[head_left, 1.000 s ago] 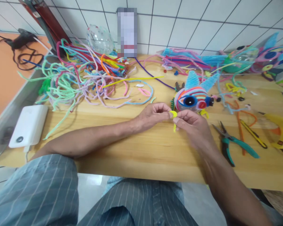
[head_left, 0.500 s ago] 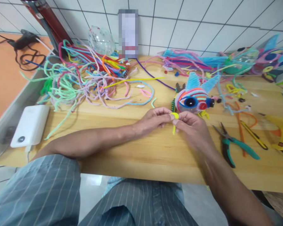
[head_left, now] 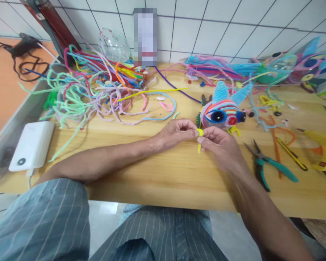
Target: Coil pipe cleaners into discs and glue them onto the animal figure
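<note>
Between my two hands is a yellow pipe cleaner (head_left: 199,132), bent into a small coil with a short tail hanging down. My left hand (head_left: 180,132) pinches the coil from the left, thumb on top. From the right, my right hand (head_left: 218,143) grips the same piece between thumb and fingers, near the tail. Just behind the hands sits a fish-like figure (head_left: 222,112) of striped pipe cleaners, with blue ears, a blue-and-black eye and a red button-like spot. My fingers partly cover its lower edge.
Teal-handled pliers (head_left: 268,163), a yellow utility knife (head_left: 292,154) and a yellow glue gun (head_left: 324,150) lie at the right. Tangled pipe cleaners (head_left: 73,94) spread over the left, behind a white power bank (head_left: 32,145). A phone (head_left: 145,38) leans on the tiled wall.
Both hands keep their pinch on the yellow pipe cleaner, with barely any finger movement. The whole view has shifted slightly, so everything appears a little further left and up.
</note>
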Demonstrator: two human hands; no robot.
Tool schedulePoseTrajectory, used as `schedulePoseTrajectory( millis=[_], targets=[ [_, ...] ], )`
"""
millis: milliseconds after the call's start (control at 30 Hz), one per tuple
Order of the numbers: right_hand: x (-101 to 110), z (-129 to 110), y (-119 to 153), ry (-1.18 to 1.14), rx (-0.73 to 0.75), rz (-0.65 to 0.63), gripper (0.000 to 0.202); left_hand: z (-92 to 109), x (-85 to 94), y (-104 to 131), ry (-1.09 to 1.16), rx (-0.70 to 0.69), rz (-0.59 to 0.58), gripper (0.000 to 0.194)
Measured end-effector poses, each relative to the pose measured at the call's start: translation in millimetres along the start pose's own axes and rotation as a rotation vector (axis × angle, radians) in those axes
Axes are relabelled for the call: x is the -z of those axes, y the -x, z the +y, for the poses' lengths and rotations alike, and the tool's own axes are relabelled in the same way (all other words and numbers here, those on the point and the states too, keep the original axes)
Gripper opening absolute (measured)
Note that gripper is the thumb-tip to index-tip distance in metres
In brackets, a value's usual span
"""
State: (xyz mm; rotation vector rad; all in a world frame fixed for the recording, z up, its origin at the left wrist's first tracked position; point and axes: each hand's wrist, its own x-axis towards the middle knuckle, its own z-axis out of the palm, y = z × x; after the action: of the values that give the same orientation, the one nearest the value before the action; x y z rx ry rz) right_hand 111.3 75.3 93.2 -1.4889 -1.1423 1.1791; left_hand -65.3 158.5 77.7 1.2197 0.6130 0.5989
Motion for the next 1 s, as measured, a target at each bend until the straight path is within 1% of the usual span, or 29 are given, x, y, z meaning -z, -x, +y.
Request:
schedulePoseTrajectory(
  millis=[67, 133, 200, 267, 400, 467, 533, 600, 700, 833, 933, 1000],
  targets=[
    [-2, 4, -1, -0.007, 0.021, 0.012, 0.033, -5, -6.2, 4, 0.054, -0.036, 0.059, 0.047],
    [-3, 5, -1, 0.001, 0.035, 0.018, 0.032, -9, -10.4, 6, 0.092, -0.032, 0.104, 0.045],
    [-3, 4, -1, 0.025, 0.031, 0.024, 0.03, -9, -10.8, 6, 0.114, -0.002, 0.097, 0.042],
    [-1, 1, 0, 0.055, 0.012, 0.023, 0.028, -5, -6.9, 3, 0.092, 0.037, 0.026, 0.041],
    [4, -7, 2, 0.112, -0.043, -0.038, 0.024, 9, 6.4, -6, -0.064, 0.124, -0.164, 0.042],
    [5, -9, 3, 0.128, -0.061, -0.067, 0.024, 14, 11.2, -8, -0.134, 0.134, -0.212, 0.041],
    [5, -9, 3, 0.127, -0.058, -0.079, 0.025, 15, 13.6, -9, -0.173, 0.105, -0.223, 0.039],
    [6, -9, 2, 0.117, -0.044, -0.078, 0.026, 13, 14.0, -9, -0.174, 0.07, -0.204, 0.039],
    [6, -6, 1, 0.086, -0.022, -0.053, 0.028, 7, 12.0, -7, -0.14, 0.036, -0.143, 0.041],
    [4, 0, 0, 0.035, 0.009, -0.004, 0.031, -1, 2.7, -1, -0.019, 0.001, -0.035, 0.039],
    [3, 3, -1, 0.029, 0.021, 0.007, 0.032, -6, -7.5, 5, 0.138, 0.052, 0.054, 0.039],
    [3, 3, -2, 0.041, 0.029, 0.004, 0.033, -8, -12.8, 8, 0.217, 0.088, 0.094, 0.039]
  ],
)
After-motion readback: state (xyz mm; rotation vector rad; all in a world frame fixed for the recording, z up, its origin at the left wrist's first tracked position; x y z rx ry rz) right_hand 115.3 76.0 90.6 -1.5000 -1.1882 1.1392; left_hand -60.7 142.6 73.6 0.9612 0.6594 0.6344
